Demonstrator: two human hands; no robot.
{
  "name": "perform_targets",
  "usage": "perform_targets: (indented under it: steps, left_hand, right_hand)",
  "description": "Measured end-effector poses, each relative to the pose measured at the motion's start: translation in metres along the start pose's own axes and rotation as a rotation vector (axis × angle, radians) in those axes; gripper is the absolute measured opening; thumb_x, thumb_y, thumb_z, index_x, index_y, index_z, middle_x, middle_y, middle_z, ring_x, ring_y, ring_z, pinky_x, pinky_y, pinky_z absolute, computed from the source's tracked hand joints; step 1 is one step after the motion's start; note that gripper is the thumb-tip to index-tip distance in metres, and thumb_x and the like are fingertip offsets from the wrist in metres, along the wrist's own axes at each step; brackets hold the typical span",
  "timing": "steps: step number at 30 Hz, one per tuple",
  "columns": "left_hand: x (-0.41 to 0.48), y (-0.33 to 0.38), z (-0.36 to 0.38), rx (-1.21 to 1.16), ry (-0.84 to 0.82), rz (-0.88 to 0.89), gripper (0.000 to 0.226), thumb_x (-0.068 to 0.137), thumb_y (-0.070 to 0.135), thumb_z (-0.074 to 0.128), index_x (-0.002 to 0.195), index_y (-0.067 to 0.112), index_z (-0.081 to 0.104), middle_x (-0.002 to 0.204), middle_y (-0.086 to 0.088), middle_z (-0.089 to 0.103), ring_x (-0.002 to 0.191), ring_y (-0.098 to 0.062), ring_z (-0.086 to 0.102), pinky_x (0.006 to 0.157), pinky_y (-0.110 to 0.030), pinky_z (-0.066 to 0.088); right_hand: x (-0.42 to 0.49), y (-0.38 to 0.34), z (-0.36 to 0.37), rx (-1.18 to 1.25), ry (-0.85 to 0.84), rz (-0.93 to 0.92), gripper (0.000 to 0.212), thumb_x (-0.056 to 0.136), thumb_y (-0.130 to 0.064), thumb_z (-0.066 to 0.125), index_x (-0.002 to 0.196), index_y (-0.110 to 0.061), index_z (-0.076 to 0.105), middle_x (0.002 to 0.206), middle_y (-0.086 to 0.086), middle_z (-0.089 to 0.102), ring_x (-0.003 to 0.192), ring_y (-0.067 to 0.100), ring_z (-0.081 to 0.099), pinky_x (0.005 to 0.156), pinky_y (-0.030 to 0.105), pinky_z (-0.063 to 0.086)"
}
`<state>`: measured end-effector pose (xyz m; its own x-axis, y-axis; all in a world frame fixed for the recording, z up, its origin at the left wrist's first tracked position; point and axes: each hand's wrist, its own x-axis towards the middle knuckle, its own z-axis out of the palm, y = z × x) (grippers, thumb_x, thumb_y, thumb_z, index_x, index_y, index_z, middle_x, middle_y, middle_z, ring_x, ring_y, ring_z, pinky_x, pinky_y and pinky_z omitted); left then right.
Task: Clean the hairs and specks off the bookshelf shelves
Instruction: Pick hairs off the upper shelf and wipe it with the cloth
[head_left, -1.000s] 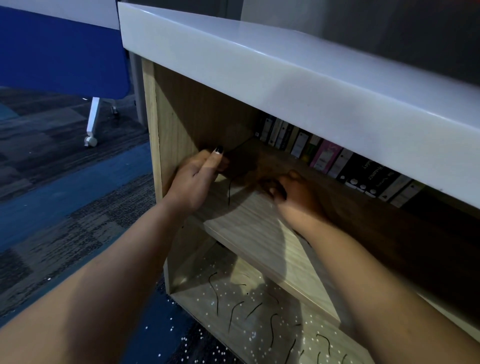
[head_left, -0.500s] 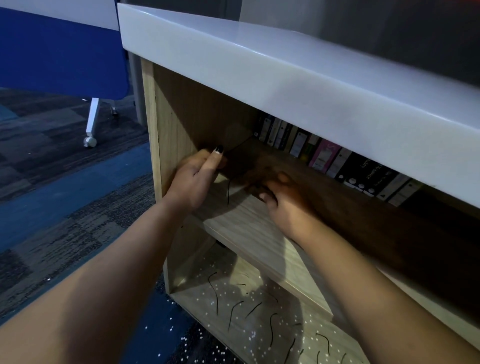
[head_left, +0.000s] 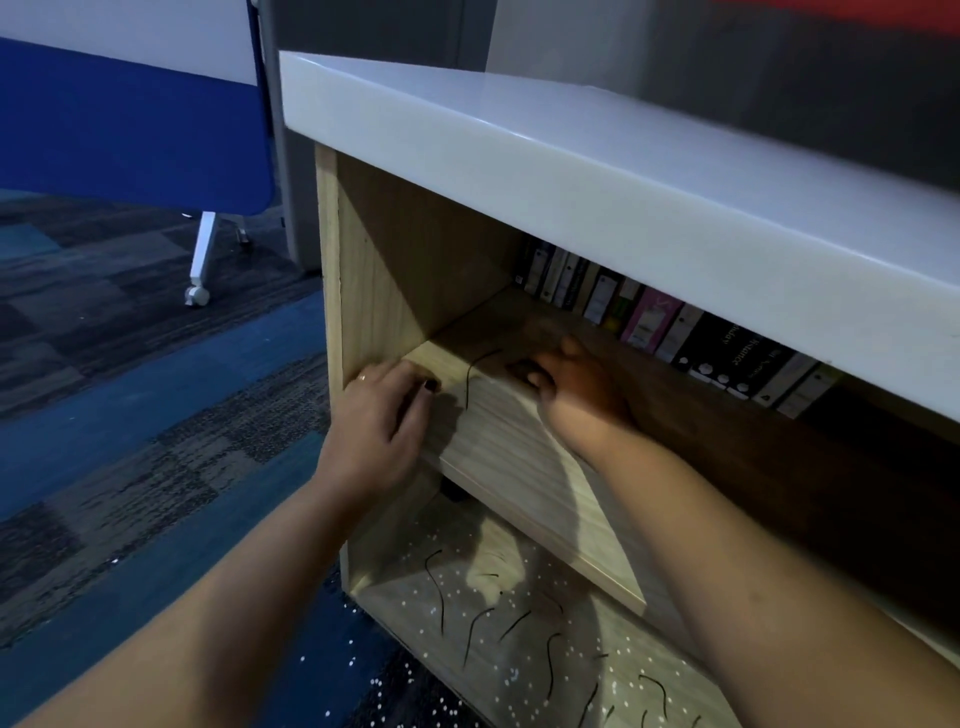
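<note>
A light wooden bookshelf (head_left: 363, 291) with a thick white top stands before me. On its upper shelf (head_left: 524, 457) lies one long dark hair (head_left: 474, 373), between my two hands. My left hand (head_left: 382, 423) rests at the shelf's front left corner, fingers curled loosely, holding nothing I can see. My right hand (head_left: 574, 387) lies palm down on the shelf just right of the hair, fingers bent toward it. The bottom shelf (head_left: 524, 644) carries several dark hairs and many white specks.
A row of books (head_left: 654, 322) stands at the back of the upper shelf. White specks (head_left: 358, 670) are scattered on the blue and grey carpet at the shelf's foot. A blue partition on a white castor leg (head_left: 200, 260) stands at the left.
My left hand has slid from the side panel down to the shelf's front corner. My right hand has shifted slightly. The view has tilted up, showing more of the white top.
</note>
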<state>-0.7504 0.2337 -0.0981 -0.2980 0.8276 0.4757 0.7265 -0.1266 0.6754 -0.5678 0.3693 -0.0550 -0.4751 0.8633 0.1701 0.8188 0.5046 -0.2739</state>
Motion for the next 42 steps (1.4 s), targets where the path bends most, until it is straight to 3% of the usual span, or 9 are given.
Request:
perform_targets:
  steps: [5,7,10,15,20,26,29,33,42]
  left_hand:
    - [-0.028,-0.02,-0.009,0.12,-0.06,0.178,0.033,0.097,0.038,0.038,0.121,0.028,0.059,0.127,0.018,0.054,0.128,-0.002,0.042,0.118,-0.037,0.018]
    - [-0.034,-0.025,-0.009,0.116,-0.076,0.22,0.038,0.098,0.04,0.039,0.131,0.029,0.055,0.138,0.02,0.046,0.14,-0.001,0.031,0.121,-0.041,0.012]
    - [-0.042,-0.028,-0.002,0.105,-0.09,0.222,0.046,0.097,0.043,0.041,0.14,0.028,0.047,0.149,0.014,0.04,0.146,-0.008,0.022,0.12,-0.051,0.016]
    - [-0.045,-0.027,0.008,0.036,-0.052,0.169,0.049,0.096,0.045,0.044,0.141,0.025,0.046,0.149,0.012,0.039,0.148,-0.013,0.018,0.117,-0.055,0.021]
    - [-0.046,-0.029,0.007,0.043,-0.05,0.181,0.053,0.095,0.049,0.045,0.142,0.025,0.044,0.15,0.01,0.039,0.149,-0.015,0.016,0.117,-0.057,0.022]
    - [-0.045,-0.033,0.007,0.058,-0.064,0.206,0.065,0.089,0.062,0.047,0.143,0.027,0.042,0.151,0.01,0.037,0.149,-0.017,0.016,0.116,-0.059,0.021]
    - [-0.045,-0.033,0.009,0.055,-0.05,0.206,0.067,0.088,0.064,0.046,0.143,0.025,0.042,0.151,0.009,0.037,0.15,-0.017,0.015,0.116,-0.059,0.021]
    - [-0.047,-0.03,0.012,0.018,-0.016,0.193,0.066,0.086,0.061,0.049,0.142,0.025,0.043,0.15,0.009,0.037,0.149,-0.016,0.015,0.117,-0.055,0.021]
    - [-0.047,-0.028,0.009,-0.002,-0.02,0.186,0.058,0.09,0.053,0.049,0.141,0.026,0.045,0.149,0.013,0.038,0.149,-0.013,0.016,0.117,-0.055,0.022]
  right_hand:
    - [-0.03,-0.001,0.001,0.09,-0.055,0.0,0.034,0.098,-0.016,0.045,0.13,-0.024,0.054,0.133,-0.004,0.04,0.116,0.02,0.05,0.095,0.03,0.043]
    - [-0.042,0.0,0.003,0.173,-0.103,0.014,0.04,0.098,-0.017,0.047,0.134,-0.033,0.049,0.131,-0.012,0.046,0.112,0.012,0.053,0.094,0.032,0.047]
    - [-0.047,0.003,0.004,0.232,-0.081,-0.018,0.034,0.098,-0.025,0.048,0.129,-0.036,0.052,0.131,-0.007,0.052,0.113,0.01,0.054,0.095,0.036,0.049]
    - [-0.013,0.003,0.005,0.05,-0.002,0.044,0.03,0.099,-0.033,0.045,0.123,-0.023,0.058,0.134,0.003,0.043,0.115,0.023,0.049,0.098,0.042,0.045]
    - [0.015,0.002,0.008,0.012,0.046,0.077,0.033,0.099,-0.033,0.043,0.127,-0.023,0.057,0.134,0.006,0.043,0.115,0.028,0.05,0.096,0.041,0.044]
    - [-0.012,-0.003,0.005,0.042,-0.011,0.025,0.032,0.099,-0.032,0.044,0.127,-0.022,0.056,0.141,0.005,0.038,0.121,0.026,0.047,0.098,0.034,0.041]
    - [-0.041,-0.008,0.0,0.182,-0.069,0.015,0.033,0.099,-0.032,0.047,0.131,-0.03,0.053,0.135,-0.003,0.047,0.113,0.014,0.052,0.09,0.029,0.043]
    - [-0.05,-0.009,0.001,0.191,-0.047,-0.017,0.031,0.098,-0.033,0.047,0.129,-0.032,0.054,0.131,-0.003,0.053,0.11,0.015,0.056,0.092,0.038,0.049]
    - [0.006,-0.008,-0.002,-0.057,0.099,0.196,0.032,0.101,-0.031,0.041,0.126,-0.02,0.057,0.136,0.009,0.042,0.118,0.032,0.048,0.095,0.038,0.041]
